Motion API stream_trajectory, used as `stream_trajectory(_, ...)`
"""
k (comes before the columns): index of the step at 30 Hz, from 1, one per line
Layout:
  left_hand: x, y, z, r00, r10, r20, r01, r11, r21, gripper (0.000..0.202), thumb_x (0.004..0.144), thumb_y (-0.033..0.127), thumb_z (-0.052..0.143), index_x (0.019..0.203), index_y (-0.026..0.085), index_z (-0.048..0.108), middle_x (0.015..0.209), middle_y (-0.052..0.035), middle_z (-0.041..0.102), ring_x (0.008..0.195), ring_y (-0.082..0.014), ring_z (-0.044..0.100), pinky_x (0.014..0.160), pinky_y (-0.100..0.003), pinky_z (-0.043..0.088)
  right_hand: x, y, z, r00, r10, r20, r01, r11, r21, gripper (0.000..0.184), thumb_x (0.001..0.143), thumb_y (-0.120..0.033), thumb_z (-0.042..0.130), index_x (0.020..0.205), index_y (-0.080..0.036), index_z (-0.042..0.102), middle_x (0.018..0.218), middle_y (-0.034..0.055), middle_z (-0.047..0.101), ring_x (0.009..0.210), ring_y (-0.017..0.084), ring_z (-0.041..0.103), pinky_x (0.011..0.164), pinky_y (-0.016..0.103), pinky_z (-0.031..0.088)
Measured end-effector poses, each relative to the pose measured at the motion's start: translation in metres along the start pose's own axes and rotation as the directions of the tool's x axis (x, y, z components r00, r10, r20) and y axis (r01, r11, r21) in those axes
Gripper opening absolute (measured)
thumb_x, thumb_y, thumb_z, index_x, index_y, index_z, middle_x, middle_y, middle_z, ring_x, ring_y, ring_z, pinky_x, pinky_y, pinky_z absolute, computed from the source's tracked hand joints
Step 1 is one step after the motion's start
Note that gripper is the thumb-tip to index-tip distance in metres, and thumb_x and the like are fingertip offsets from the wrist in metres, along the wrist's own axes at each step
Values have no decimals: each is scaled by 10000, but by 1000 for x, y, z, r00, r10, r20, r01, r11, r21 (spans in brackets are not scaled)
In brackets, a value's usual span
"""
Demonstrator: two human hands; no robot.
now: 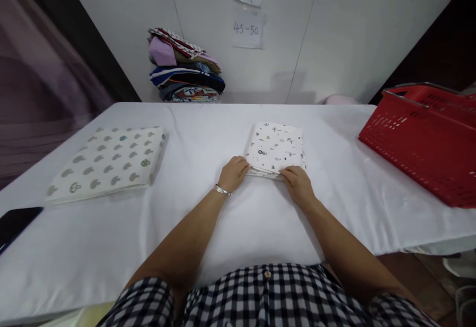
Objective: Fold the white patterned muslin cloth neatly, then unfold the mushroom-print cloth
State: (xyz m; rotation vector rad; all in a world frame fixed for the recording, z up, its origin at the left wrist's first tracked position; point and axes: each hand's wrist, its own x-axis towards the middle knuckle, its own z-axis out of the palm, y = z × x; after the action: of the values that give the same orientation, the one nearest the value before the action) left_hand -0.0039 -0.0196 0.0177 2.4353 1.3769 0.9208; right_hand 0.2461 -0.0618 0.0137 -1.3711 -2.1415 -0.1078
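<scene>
A white cloth (277,146) with small printed figures and plants lies folded into a thick rectangle on the white-covered table (238,228). My left hand (234,172), a silver bracelet at its wrist, pinches the near left corner of this cloth. At the near edge, towards the right corner, my right hand (298,183) pinches the folded layers between thumb and fingers. Several layers show along the near edge between the hands. To the left lies another folded cloth (115,156), white with grey and green mushroom prints, with neither hand on it.
A red plastic basket (424,143) with metal handles stands at the right. A dark phone-like object (17,223) lies at the left edge. Behind the table, a stack of folded fabrics (186,69) rests by the wall, under paper signs (249,29).
</scene>
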Motion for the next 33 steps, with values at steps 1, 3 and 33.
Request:
stream_trajectory(1,0,1,0,1000,5,0,-5,1000,14,247,915,309,405,862,201,622,933,-49,597,902,-163,513,795,-288,439,0,0,0,1000,11,-10,-11,1000,-2,256,910,-242,425,1001,-197,660,915,78,624,859,204,523,743,341,425)
stream_trajectory(3,-1,3,0,1000,16,11,-17,999,31,251,917,313,401,856,203,618,932,-47,599,899,-164,512,786,-290,440,-1,2,0,999,22,-26,-22,1000,-3,255,910,-245,426,992,-187,660,899,79,624,852,202,525,737,336,427)
stream_trajectory(33,-3,3,-2,992,-110,64,116,989,-92,114,835,266,535,874,240,640,945,2,596,919,-144,546,731,-247,435,-8,8,-5,1000,24,-9,-23,996,91,263,896,-304,450,1036,-203,648,968,84,632,907,220,547,802,383,443)
